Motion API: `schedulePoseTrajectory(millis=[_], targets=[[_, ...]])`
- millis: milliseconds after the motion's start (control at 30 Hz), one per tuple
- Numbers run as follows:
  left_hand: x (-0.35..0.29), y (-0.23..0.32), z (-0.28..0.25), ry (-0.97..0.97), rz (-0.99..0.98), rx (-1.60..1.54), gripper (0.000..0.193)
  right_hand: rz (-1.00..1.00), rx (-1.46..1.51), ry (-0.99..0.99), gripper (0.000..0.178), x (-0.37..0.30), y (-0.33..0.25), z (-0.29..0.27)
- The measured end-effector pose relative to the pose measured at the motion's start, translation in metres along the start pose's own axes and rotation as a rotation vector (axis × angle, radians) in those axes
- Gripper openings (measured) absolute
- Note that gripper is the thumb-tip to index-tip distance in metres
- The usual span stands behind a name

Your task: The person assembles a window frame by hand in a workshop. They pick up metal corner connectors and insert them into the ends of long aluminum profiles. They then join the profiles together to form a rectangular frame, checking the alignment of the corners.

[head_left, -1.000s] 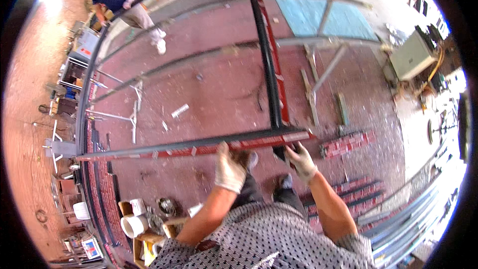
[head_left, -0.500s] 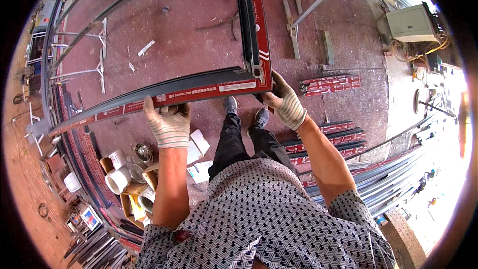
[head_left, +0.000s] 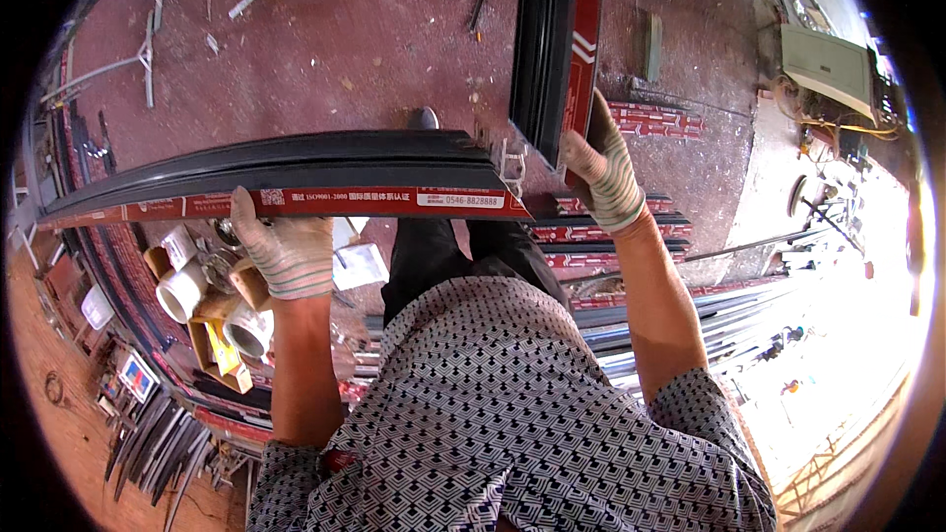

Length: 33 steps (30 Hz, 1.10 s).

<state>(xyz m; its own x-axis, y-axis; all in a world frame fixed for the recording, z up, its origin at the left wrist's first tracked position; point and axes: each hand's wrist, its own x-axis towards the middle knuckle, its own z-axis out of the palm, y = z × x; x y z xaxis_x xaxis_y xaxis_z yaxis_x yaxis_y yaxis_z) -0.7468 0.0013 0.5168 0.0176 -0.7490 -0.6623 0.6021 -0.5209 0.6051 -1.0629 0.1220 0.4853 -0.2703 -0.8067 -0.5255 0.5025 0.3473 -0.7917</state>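
1. Across your front, just above the legs, lies the near bar [head_left: 325, 167]: dark ridged profile, red film along the side toward you, slanted cut at its right end.
2. Your left hand [head_left: 291, 254] is clamped on it, thumb up on the red film, fingers tucked underneath. Fingertips are hidden, so how firm that hold is, can't say.
3. Side bar [head_left: 545, 49] runs away from you, up and out of view, red film on its right side. Your right hand [head_left: 609, 177] is closed around its near end, thumb on the film.
4. Corner connector [head_left: 512, 166], pale metal, sticks out of the near bar's cut end, into the gap between the two bars.
5. Progress, as judged: this corner is apart, connector bared, both bars still held. Left: the bars remain unjoined at this end; their far ends aren't clear enough to rate.
6. Versus half a second ago: the two bars met in a corner then; now they're separated, with the side bar's end off to the right of the connector. Both your hands have kept hold.
7. Around: white bucket [head_left: 182, 294] and cardboard box [head_left: 229, 374] to your left, pale cabinet [head_left: 828, 69] far right.
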Motion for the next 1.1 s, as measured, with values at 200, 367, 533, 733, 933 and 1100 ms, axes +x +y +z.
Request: schedulePoseTrajectory(millis=[200,367,533,733,933,1100], targets=[[0.007,-0.011,-0.028,-0.043,0.028,-0.071,0.056,-0.038,0.015,0.029,0.072,0.006,0.006,0.005],[0.018,-0.014,-0.044,-0.074,0.015,-0.089,0.058,-0.069,-0.021,0.057,0.063,0.012,0.007,0.023],[0.021,-0.02,-0.046,-0.057,0.055,-0.061,0.059,-0.067,-0.059,0.076,0.057,0.017,0.017,0.044],[0.034,-0.012,-0.058,-0.039,0.05,-0.1,0.054,-0.088,-0.127,0.083,0.057,0.021,0.028,0.028],[0.03,-0.013,-0.052,0.006,0.065,-0.07,0.055,-0.068,-0.101,0.109,0.056,0.021,0.028,0.024],[0.028,-0.013,-0.048,0.017,0.09,-0.053,0.055,-0.102,-0.056,0.113,0.052,0.021,0.027,0.03]])
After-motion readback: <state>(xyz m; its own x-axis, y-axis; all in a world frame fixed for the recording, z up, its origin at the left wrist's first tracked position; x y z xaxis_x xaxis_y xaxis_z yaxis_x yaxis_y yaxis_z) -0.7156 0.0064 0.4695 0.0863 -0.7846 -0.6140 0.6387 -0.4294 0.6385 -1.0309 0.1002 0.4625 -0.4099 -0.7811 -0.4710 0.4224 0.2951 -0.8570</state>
